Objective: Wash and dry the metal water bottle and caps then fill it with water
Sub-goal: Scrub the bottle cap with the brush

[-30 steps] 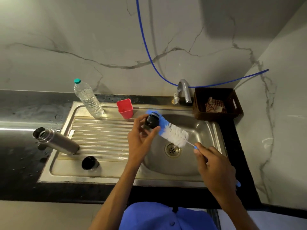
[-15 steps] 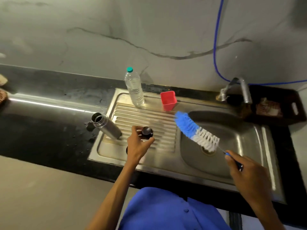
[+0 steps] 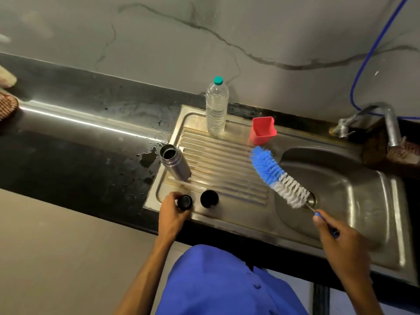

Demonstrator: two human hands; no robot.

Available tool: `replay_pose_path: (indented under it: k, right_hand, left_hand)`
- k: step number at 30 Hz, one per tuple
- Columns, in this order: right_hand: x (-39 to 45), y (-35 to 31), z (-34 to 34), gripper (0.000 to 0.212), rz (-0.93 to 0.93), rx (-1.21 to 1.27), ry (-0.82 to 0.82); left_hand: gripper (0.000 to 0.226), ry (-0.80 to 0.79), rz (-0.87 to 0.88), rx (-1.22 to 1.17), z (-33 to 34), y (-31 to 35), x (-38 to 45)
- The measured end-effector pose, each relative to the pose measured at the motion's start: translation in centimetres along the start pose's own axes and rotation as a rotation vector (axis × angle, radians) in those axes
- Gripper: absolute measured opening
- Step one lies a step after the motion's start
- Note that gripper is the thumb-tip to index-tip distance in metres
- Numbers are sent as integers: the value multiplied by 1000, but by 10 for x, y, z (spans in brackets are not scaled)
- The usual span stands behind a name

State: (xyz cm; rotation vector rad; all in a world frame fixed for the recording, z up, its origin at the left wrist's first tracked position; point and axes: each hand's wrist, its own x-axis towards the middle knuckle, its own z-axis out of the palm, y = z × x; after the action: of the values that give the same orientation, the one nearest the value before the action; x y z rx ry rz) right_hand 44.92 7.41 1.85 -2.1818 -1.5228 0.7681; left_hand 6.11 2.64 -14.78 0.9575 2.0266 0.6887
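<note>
Grey marbled wall backs a dark stone table, wet with a few puddles near the steel sink. At the far left edge something woven and pale shows only in part; I cannot tell what it is.

Further right, the metal water bottle stands open-mouthed and uncapped on the left rim of the ribbed draining board. Just below it, the left hand curls round a small black cap, holding it at the front left corner of the board. A second black cap sits just beside it on the board, untouched. Behind, a clear plastic bottle with a green top stands upright at the back of the board, with a red cup beside it.

Over the join of board and basin hangs a blue and white bottle brush, bristles pointing up and left. The right hand grips its thin handle above the basin. The tap stands at the back right, with no water visible from it.

Washing seems to be in hand, specifically the caps: one looks about to be put down beside its twin. A likely next move is to release it squarely on the board so it does not roll, then take up the other cap or the bottle and bring it to the brush.
</note>
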Motion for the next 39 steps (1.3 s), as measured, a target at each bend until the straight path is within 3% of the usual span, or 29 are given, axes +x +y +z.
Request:
replay_pose_path:
  k: [3, 6, 8, 11, 15, 17, 20, 26, 33, 39]
  right_hand:
    - [0, -7, -6, 29, -40, -78, 40]
    - [14, -19, -23, 23, -175, -289, 176]
    - [28, -35, -36, 27, -291, -418, 243]
    - [52, -70, -51, 25, -462, -593, 358]
    - [89, -121, -51, 19, -569, -806, 403]
    - [110, -138, -50, 18, -624, -868, 408]
    - [138, -156, -47, 19, -677, -952, 390]
    - [185, -174, -21, 13, -799, -1143, 234]
    - [228, -199, 11, 9, -921, -1303, 77]
    - [240, -194, -25, 9, -924, -1156, 112]
  left_hand:
    - [86, 44, 25, 154, 3, 1, -6]
    - [88, 81, 284, 324, 9, 16, -14]
    - [85, -10, 405, 363, 16, 26, -11]
    - [97, -180, 367, 525, 33, 46, 8]
    - [60, -278, 324, 714, 44, 66, 34]
    - [52, -284, 331, 628, 44, 76, 42]
    - [59, -265, 309, 271, 43, 95, 47]
    - [57, -176, 217, -194, 41, 162, 47]
    - [62, -127, 158, -355, 49, 197, 57]
    - [67, -57, 71, -399, 57, 191, 54]
